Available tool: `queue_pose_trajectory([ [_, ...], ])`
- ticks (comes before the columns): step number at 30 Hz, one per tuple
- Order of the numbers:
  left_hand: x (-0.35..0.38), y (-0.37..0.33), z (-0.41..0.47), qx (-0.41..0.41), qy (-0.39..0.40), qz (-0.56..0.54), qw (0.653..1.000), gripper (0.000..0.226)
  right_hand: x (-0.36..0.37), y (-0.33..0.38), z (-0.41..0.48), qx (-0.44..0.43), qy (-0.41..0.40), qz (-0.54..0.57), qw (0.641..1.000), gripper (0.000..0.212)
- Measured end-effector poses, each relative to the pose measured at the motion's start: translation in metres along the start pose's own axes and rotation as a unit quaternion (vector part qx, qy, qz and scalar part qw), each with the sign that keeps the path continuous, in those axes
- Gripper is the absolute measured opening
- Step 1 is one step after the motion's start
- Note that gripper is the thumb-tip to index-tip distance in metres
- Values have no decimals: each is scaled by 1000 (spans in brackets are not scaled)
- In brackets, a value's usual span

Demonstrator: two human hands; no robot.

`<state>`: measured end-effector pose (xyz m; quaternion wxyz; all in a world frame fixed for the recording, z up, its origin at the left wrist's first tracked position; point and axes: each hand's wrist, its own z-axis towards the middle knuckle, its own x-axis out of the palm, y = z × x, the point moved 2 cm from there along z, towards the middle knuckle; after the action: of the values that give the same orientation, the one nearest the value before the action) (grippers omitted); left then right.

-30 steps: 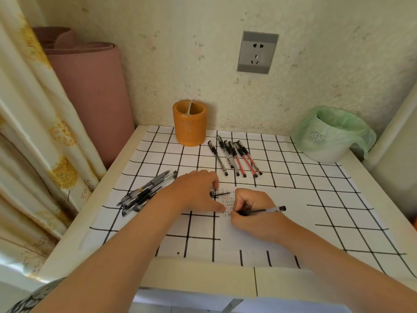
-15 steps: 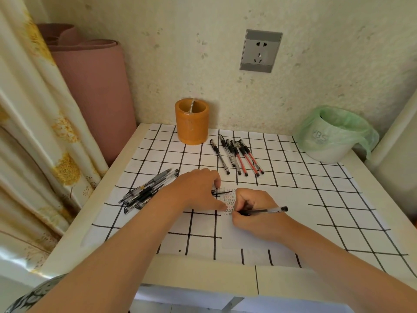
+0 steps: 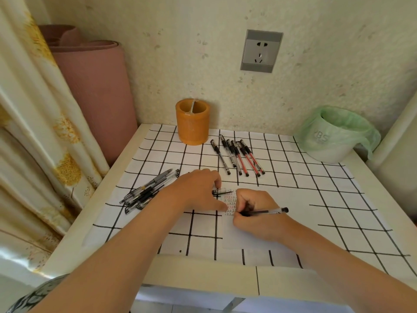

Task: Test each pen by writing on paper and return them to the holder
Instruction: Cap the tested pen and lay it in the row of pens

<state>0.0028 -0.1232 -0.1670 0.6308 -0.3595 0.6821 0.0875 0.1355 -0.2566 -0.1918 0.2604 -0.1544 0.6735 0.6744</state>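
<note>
Our right hand [image 3: 255, 213] grips the black pen [image 3: 270, 211], tip on the paper [image 3: 234, 240], barrel running right. Our left hand [image 3: 194, 190] rests at the paper's edge, fingertips over a pen cap [image 3: 220, 191]; pinched or not, we cannot tell. The orange holder [image 3: 193, 123] stands well beyond, nearer the left hand.

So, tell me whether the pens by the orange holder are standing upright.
No, those pens lie flat on the table beside the holder, none upright.

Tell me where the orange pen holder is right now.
In the head view, the orange pen holder stands upright at the back of the table, left of centre, with the row of loose pens lying just to its right.
</note>
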Motion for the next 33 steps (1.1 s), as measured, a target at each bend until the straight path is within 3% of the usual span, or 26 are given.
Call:
queue_pose_trajectory([
  [7, -1, 3, -1, 10, 2, -16, 1000, 43, -9, 1, 2, 41, -95, 142, 984, 14],
  [13, -3, 9, 1, 25, -11, -26, 999, 9, -15, -2, 6, 30, -98, 153, 983, 41],
  [15, -4, 11, 0, 25, -29, -31, 999, 8, -19, 0, 9, 15, -98, 170, 980, 50],
  [18, -10, 17, -2, 11, -55, -56, 997, 12, -28, 6, 16, 64, -120, 282, 950, 42],
  [21, -16, 20, -3, 14, -79, -78, 994, 14, -38, 8, 19, 72, -125, 309, 940, 43],
  [24, -19, 18, -4, 30, -96, -91, 991, 16, -45, 11, 20, 62, -117, 258, 957, 35],
  [28, -19, 16, -2, 30, -98, -101, 990, 19, -46, 10, 20, 49, -117, 38, 991, 34],
  [31, -19, 15, -2, 27, -95, -96, 990, 16, -43, 8, 17, 65, -108, -105, 986, 23],
  [33, -18, 13, -2, 27, -92, -95, 991, 15, -41, 9, 14, 62, -99, -140, 983, 19],
])
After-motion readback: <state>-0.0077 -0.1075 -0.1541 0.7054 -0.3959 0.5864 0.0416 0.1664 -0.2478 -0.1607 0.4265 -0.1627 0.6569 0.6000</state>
